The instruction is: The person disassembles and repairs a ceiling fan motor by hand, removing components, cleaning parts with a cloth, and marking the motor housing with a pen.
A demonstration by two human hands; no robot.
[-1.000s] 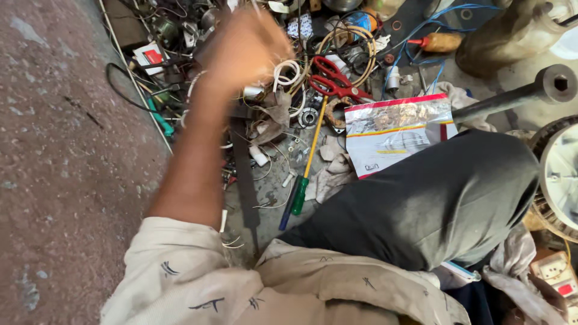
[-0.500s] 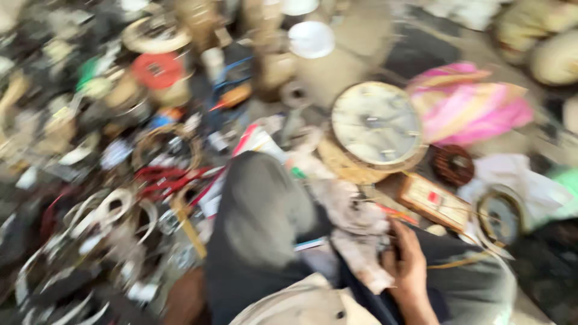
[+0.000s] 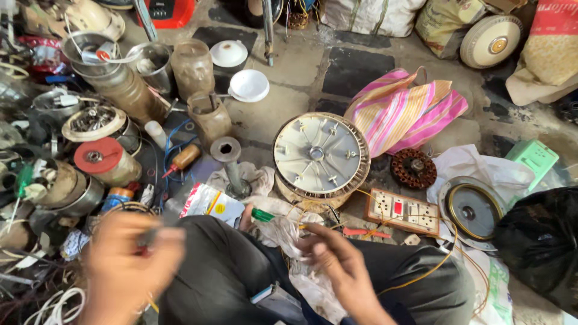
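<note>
Left hand (image 3: 129,265) blurred, pinching small dark tool (image 3: 146,239); right hand (image 3: 340,265) empty.

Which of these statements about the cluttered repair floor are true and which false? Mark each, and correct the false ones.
1. The round cream slotted disc lies beside the pink striped cloth bag. True.
2. The wooden switch board with white sockets stands on the green plastic box. False: it lies on the floor, well apart from that box.
3. The left hand is blurred and closed around a small dark thing. True.
4. The right hand grips the round copper-wound motor core. False: it hangs over the pale rag on the lap.
5. The red-lidded tin is on the left side. True.
</note>
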